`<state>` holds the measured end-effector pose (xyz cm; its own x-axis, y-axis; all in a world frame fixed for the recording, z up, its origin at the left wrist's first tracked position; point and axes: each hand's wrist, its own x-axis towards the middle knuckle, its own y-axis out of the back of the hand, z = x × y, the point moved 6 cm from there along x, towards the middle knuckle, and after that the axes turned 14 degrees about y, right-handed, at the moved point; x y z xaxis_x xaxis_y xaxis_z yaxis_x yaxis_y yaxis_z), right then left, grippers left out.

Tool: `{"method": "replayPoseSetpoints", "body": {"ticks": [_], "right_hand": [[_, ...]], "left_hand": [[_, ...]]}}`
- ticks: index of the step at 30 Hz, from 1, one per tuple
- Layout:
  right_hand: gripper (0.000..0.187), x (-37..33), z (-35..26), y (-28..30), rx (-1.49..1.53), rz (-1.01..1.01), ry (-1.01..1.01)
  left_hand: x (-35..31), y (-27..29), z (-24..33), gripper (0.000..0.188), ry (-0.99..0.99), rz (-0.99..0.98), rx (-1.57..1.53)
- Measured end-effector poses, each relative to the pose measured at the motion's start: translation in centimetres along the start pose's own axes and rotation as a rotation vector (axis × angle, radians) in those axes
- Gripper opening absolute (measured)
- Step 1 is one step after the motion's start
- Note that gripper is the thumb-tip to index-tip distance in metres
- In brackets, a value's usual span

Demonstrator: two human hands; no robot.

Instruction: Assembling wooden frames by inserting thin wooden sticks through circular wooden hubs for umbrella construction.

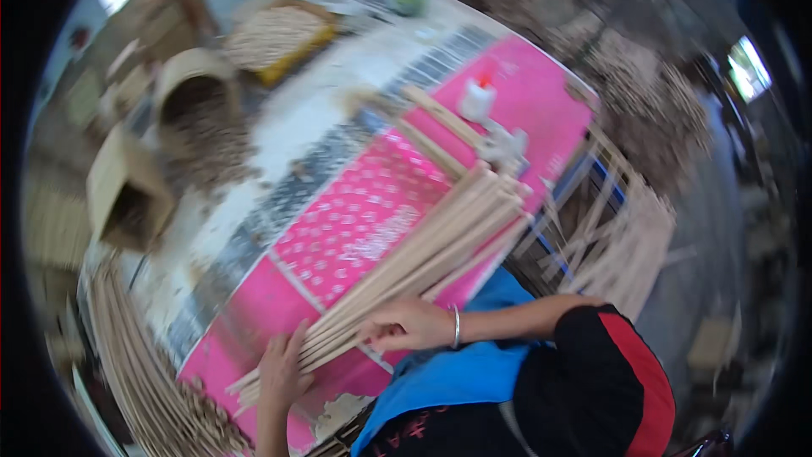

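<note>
A bundle of long, pale wooden sticks [406, 275] lies slantwise over the pink table covering, from near my body up to the far right. My left hand [285, 366] is across the near-left end of the bundle, fingers bent over the sticks, whose tips poke out beyond it. Beside the middle of the bundle is my right hand [412, 324], a metal bangle on its wrist. Its fingers are curled in toward the palm close to the sticks; whatever they may hold is hidden. Some blur softens the picture.
A glue bottle [478, 100] with a red tip stands past the bundle's far end. Box-like containers [127, 195] and spilled small pieces [211, 148] occupy the left side. More sticks lie at lower left [144, 364] and right [626, 245]. A yellow-edged tray [283, 38] sits farther back.
</note>
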<state>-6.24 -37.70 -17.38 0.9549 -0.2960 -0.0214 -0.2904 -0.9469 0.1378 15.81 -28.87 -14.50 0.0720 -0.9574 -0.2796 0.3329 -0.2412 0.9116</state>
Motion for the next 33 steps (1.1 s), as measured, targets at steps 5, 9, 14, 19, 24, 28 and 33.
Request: {"method": "replayPoseSetpoints", "body": {"ticks": [5,9,14,19,24,28,33], "right_hand": [[0.104,0.4,-3.8,5.2,-0.985,0.202,0.341],[0.108,2.1,0.6,6.6,-0.876,-0.054,0.243],[0.073,5.2,1.2,6.3,-0.818,-0.257,0.324],[0.064,4.3,-1.2,4.2,-1.054,-0.214,0.417],[0.059,5.8,0.5,5.7,-0.843,-0.242,0.331],[0.035,7.6,1.9,5.8,-0.837,-0.345,0.22],[0.028,8.2,1.2,6.3,-0.85,-0.266,0.145]], "left_hand": [[1.2,0.3,0.7,0.098,0.025,-0.065,0.108],[1.5,0.6,1.9,0.099,0.065,-0.091,0.156],[-0.5,1.1,3.3,0.085,0.232,0.145,0.204],[-2.3,-2.8,8.3,0.063,0.25,0.463,0.128],[-2.9,-6.6,9.3,0.054,0.329,0.549,0.037],[-2.8,-7.1,8.5,0.056,0.353,0.559,0.028],[-2.4,-6.6,8.5,0.058,0.359,0.629,0.043]]}}
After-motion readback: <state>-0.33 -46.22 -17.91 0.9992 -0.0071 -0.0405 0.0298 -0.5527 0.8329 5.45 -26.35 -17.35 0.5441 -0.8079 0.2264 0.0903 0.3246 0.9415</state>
